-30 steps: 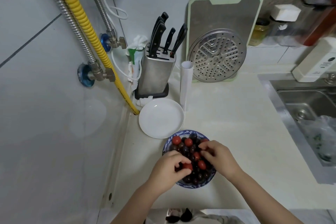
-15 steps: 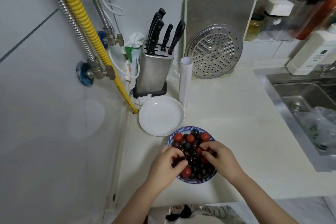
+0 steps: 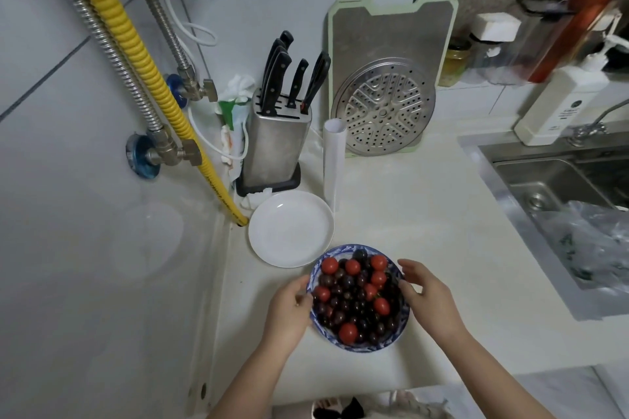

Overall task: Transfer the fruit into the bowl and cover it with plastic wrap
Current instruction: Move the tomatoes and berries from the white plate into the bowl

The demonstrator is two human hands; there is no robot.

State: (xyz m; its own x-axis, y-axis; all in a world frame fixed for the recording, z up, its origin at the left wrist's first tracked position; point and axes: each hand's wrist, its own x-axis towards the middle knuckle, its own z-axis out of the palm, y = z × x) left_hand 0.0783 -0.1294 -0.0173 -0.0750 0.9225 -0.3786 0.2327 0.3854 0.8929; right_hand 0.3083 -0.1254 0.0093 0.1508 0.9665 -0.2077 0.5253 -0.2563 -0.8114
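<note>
Both hands now lifted out of the fruit (image 3: 357,296), flanking the blue-patterned bowl (image 3: 401,328) at the counter's front edge: left hand (image 3: 289,311) touching the left rim, fingers loosely curled, right hand (image 3: 429,292) spread at the right rim, neither pinching anything. Standing upright beyond the bowl and the empty white plate (image 3: 291,228), plastic wrap roll (image 3: 334,163), roughly as near to either hand. Hiding the rim contact under both palms; free edge of the film not making itself out.

No legible text; white bottle (image 3: 558,105) label too blurred.

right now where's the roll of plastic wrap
In the head view the roll of plastic wrap stands upright behind the white plate, between the knife block and the steamer rack.
</note>
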